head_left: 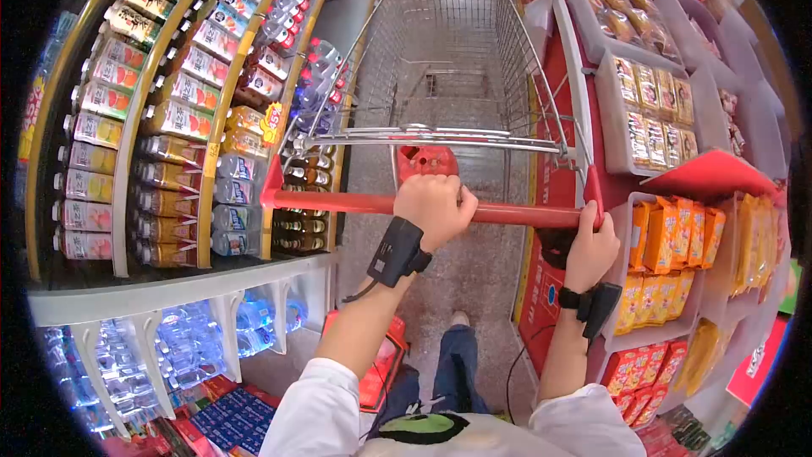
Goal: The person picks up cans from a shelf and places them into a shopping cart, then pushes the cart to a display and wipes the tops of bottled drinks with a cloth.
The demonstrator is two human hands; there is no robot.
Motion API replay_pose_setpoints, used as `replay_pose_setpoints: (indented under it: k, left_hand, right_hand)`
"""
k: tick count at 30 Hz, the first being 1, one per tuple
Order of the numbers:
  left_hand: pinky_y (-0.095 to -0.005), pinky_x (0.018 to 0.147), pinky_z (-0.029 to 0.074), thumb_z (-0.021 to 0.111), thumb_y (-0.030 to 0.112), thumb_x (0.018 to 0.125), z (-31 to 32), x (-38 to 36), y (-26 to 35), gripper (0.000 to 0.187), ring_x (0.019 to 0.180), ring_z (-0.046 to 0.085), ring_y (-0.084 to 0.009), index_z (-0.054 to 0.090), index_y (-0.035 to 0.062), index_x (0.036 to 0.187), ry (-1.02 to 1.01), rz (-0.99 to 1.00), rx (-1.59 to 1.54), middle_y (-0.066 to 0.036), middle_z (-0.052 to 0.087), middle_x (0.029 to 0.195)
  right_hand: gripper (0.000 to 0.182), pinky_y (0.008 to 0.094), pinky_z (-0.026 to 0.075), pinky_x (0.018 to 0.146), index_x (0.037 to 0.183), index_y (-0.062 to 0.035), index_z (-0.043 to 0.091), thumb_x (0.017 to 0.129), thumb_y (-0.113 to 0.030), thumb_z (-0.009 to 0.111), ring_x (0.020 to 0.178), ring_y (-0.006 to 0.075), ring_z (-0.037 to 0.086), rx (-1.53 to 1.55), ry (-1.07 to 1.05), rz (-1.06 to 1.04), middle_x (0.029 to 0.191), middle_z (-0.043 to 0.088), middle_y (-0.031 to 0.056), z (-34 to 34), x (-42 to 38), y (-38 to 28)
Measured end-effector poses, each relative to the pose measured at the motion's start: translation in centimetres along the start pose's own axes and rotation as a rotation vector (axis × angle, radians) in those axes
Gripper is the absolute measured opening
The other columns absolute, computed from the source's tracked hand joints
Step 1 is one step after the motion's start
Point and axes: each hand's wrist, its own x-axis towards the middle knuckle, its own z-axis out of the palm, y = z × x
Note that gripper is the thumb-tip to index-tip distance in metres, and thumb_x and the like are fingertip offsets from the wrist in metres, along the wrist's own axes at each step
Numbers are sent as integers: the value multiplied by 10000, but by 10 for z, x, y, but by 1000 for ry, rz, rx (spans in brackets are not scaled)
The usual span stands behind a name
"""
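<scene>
A metal shopping cart [518, 42] stands in front of me, its wire basket pointing up the aisle. My left hand [434, 210] is closed around the middle of its red handle bar [342, 201]. At the bar's right end, my right hand [590, 250] wraps over the red corner piece. Both wrists wear black strapped devices. Beneath the bar, just beyond my left hand, shows a red plastic panel [427, 161] of the cart. The floor is visible through the basket wires.
Shelves of bottled drinks [101, 131] line the left side, with water bottles [182, 343] lower down. Plastic bins hold packaged snacks [668, 237] close to my right hand. A red box-like object [381, 372] lies low by my legs. The grey floor [482, 288] runs between the shelves.
</scene>
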Motion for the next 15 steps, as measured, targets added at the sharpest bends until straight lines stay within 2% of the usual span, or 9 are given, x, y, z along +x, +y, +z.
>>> replay_pose_setpoints:
  k: [3, 6, 12, 15]
  left_hand:
    - [-372, 534, 441, 538, 195, 701, 2, 1, -3, 224, 506, 560, -271, 530, 42, 537, -41, -26, 30, -121, 547, 521]
    - [-391, 496, 439, 540, 149, 698, 2, 1, -3, 199, 492, 548, -289, 503, 44, 533, 5, 13, 12, -122, 538, 516]
    - [-418, 519, 444, 535, 181, 701, 3, 0, -2, 215, 510, 549, -305, 507, 44, 538, -14, -38, 29, -129, 539, 528]
    - [-385, 545, 456, 531, 199, 701, -1, -1, 2, 231, 490, 558, -290, 561, 31, 546, -44, -56, 74, -139, 563, 530]
  right_hand:
    - [433, 456, 398, 514, 741, 11, 568, 835, -406, 495, 556, 394, 550, 14, -28, 12, 573, 540, 233, -2, 2, -2]
    - [439, 462, 405, 524, 755, 8, 574, 836, -415, 487, 576, 395, 561, -13, -46, 15, 588, 550, 235, -1, 2, 3]
    - [461, 474, 420, 547, 768, -2, 576, 841, -442, 460, 602, 405, 568, -21, -71, 16, 621, 568, 239, -3, 3, 1]
    - [474, 475, 417, 566, 748, -5, 569, 845, -453, 447, 624, 408, 566, -45, -80, 39, 632, 568, 237, -3, 2, 4]
